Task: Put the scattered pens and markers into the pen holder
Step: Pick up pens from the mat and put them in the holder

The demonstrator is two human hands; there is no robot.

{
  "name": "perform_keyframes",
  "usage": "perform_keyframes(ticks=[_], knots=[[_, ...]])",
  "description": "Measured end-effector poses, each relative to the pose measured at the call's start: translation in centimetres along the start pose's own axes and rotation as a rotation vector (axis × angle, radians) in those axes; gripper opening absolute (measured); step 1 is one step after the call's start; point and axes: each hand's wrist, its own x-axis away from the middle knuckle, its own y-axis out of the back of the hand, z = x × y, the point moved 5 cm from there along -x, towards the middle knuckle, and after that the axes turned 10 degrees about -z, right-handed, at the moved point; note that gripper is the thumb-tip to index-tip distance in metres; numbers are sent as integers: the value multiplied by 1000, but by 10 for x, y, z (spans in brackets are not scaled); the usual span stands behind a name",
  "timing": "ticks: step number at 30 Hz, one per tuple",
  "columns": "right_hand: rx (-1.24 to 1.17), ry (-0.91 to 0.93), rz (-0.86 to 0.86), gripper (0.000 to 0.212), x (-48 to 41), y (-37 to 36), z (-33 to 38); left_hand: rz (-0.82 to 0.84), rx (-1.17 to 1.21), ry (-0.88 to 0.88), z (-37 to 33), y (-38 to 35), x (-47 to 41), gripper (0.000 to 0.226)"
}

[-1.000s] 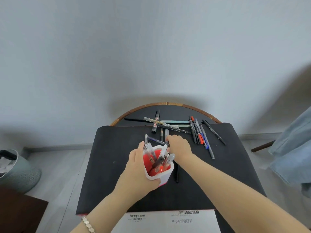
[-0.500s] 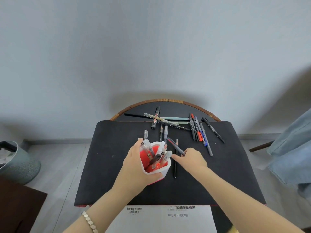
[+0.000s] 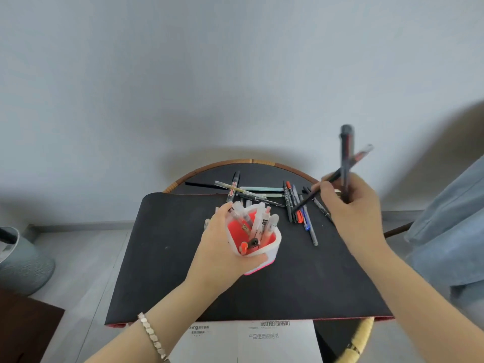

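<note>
While left hand (image 3: 222,247) steadies holder (image 3: 264,254), pens (image 3: 347,158) raised

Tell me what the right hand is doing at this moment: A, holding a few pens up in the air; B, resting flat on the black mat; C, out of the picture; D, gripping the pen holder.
A: the right hand is raised above the black mat with a few pens sticking out of its grip, while the left hand grips the pen holder.

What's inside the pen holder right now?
The pen holder holds several pens, mostly clear-barrelled, standing against its red interior. Their lower ends and the bottom are hidden; the left hand covers its near side.
</note>
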Motion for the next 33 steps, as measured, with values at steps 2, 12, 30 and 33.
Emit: perform_keyframes(ticks=[2, 12, 30, 33], knots=[[-94, 70, 10, 18, 7, 6, 18, 66, 16, 4, -8, -17, -2, 88], [355, -7, 422, 24, 45, -21, -48, 171, 14, 20, 2, -52, -4, 101], [-101, -194, 218, 19, 17, 3, -18, 151, 11, 30, 9, -54, -3, 104], [141, -92, 313, 19, 33, -17, -25, 184, 10, 75, 12, -58, -4, 102]])
